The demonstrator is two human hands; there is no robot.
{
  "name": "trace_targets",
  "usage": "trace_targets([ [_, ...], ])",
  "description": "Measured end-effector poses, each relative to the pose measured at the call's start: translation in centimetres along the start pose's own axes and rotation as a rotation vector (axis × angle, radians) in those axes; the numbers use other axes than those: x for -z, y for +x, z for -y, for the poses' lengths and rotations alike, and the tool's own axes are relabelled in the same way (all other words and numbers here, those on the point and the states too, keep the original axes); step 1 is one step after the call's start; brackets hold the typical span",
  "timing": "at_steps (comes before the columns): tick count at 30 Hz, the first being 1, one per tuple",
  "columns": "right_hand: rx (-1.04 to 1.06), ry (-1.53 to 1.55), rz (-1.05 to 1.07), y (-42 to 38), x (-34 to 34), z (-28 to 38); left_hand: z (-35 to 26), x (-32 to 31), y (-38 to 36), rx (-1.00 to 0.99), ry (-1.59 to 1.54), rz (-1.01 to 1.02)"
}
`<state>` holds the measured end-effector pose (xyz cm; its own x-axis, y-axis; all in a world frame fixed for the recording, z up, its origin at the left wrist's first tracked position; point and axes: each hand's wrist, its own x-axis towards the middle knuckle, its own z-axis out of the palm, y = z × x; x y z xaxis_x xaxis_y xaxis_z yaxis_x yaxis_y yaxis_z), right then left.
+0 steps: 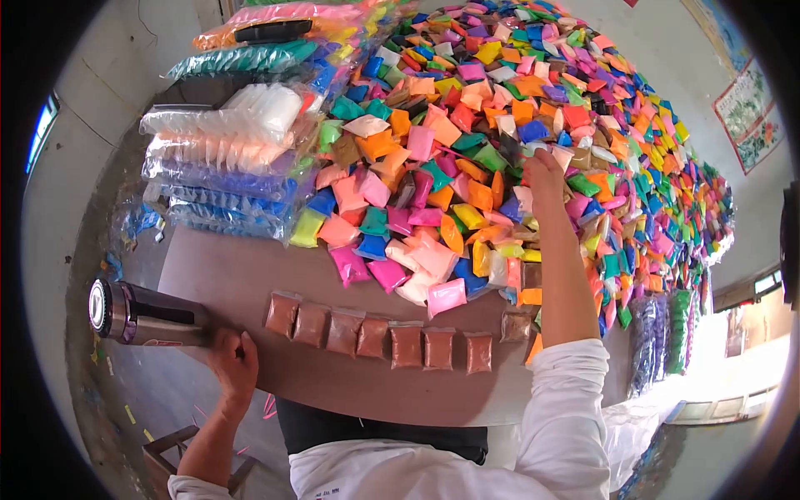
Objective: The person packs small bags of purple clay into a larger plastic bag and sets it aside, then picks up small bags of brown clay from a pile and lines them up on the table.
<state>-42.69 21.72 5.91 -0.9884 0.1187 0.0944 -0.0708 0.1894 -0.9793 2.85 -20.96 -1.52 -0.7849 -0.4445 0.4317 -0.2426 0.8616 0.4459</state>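
Observation:
My right hand point(543, 173) reaches far into a big heap of small coloured packets point(433, 175). Its fingertips are among the packets, blurred and partly hidden, so I cannot make out a hold. At the left table edge, my left hand point(233, 358) has its fingers curled, close to the base of a steel thermos point(167, 315) lying on its side. Whatever those fingers might hold is hidden. A row of several brown packets point(342, 332) lies in front of me, and another brown packet point(516, 326) is set slightly apart on the right, near the heap.
Stacked clear bags of sorted packets point(221, 167) stand at the back left, with a dark object point(273, 31) on top. More bagged packets point(667, 333) hang at the right edge. The brown tabletop point(350, 392) curves close to my body. A wooden stool point(171, 450) stands below left.

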Motion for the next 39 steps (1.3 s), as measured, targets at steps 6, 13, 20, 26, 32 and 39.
trace_targets([
  [6,0.341,-0.549,0.034,1.2,-5.3,-1.1,-0.2,0.1,0.2,0.003,0.018,-0.014],
  [13,0.152,-0.624,0.072,1.4,-13.9,2.7,-0.3,0.3,0.4,-0.022,0.042,0.007],
  [20,0.396,-0.744,0.263,-5.9,-21.2,6.5,-0.8,0.3,0.6,-0.020,0.046,0.007],
  [26,0.456,-0.331,0.328,-12.9,-14.4,8.8,-0.6,0.4,0.3,0.000,0.016,0.016],
  [32,0.322,-0.934,-0.047,-5.2,-4.0,3.2,-0.5,0.4,0.3,-0.016,0.028,0.003],
  [39,0.262,-0.821,0.083,-8.5,-10.8,3.6,-0.9,0.6,0.6,-0.018,0.014,-0.013],
])
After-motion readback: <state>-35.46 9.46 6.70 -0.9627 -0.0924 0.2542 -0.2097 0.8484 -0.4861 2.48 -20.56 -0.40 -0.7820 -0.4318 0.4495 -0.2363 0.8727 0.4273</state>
